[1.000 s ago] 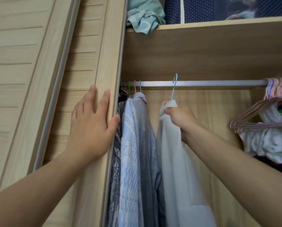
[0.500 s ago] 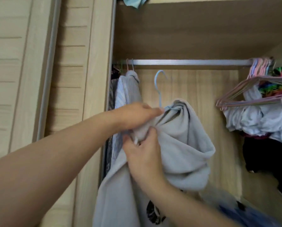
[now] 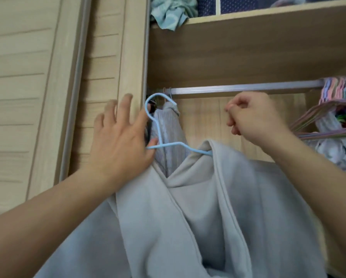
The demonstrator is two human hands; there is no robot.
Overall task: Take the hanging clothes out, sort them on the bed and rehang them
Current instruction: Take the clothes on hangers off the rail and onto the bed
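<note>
A light blue wire hanger (image 3: 158, 127) is off the silver rail (image 3: 248, 89), and its hook is tilted left in front of the wardrobe door edge. My left hand (image 3: 120, 137) holds it with the thumb hooked at the hanger's neck and the fingers spread against the door. A pale grey garment (image 3: 198, 207) still hangs from the hanger's right arm and drapes down over my forearms. My right hand (image 3: 254, 117) is just below the rail, its fingers curled, with nothing visible in it. A grey striped shirt (image 3: 169, 125) hangs on the rail behind the hanger.
A bunch of pink and pastel empty hangers (image 3: 328, 109) hangs at the rail's right end above white clothes (image 3: 332, 145). The wooden shelf (image 3: 268, 17) above carries a teal cloth (image 3: 168, 15) and a dark dotted storage box (image 3: 238, 5). The sliding door (image 3: 37, 97) fills the left.
The grey garment came off the rail on its blue hanger. My left hand moved from the garment's collar to the hanger's neck, and my right hand let go and rose towards the rail.
</note>
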